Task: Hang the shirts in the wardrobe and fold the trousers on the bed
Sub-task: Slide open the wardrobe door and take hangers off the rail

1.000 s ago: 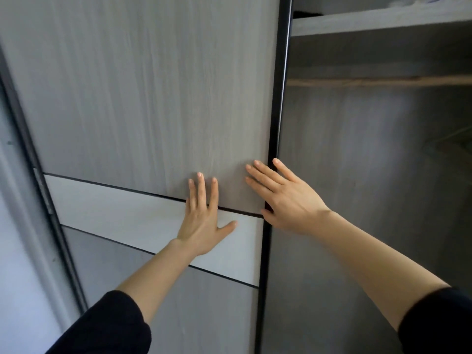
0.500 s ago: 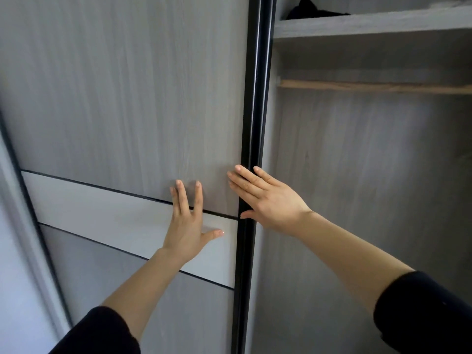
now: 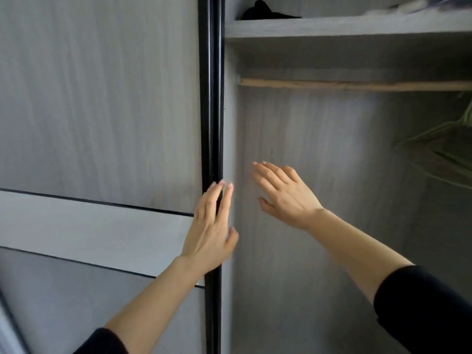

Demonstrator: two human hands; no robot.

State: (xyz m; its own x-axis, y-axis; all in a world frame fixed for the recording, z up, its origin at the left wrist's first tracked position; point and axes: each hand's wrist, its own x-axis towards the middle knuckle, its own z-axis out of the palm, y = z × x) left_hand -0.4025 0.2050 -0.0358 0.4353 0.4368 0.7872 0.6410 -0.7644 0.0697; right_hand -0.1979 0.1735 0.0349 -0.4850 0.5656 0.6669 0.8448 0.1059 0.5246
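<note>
**Door pushed aside, wardrobe open**

The door (image 3: 102, 111) has slid away to the left. A second ago both palms lay flat on its face. Now only the left hand (image 3: 210, 226) meets it, fingers straight and close together along the black edge (image 3: 212, 98), thumb just past that edge on the inner side. It holds nothing and looks to be giving the last of the push.

To the right of it and a little higher, the right hand (image 3: 283, 195) has come off the door. It hangs in front of the wardrobe (image 3: 332, 238) interior with fingers straight and slightly spread, also empty. Whether it touches the back panel cannot be told.

Much more of the inside shows than before. A rail (image 3: 357, 85) runs well above the right hand, bare along the stretch in view. A shelf (image 3: 332, 28) sits over the rail with something dark (image 3: 263, 12) on it. Far to the right of both hands, pale hangers (image 3: 444, 149) dangle at the frame's edge.

No shirts, trousers or bed are in view, so the clothes must lie somewhere behind the person. By the look of it the opening step is almost over and the hanging has not begun. The next move is probably to fetch a hanger or a shirt.
</note>
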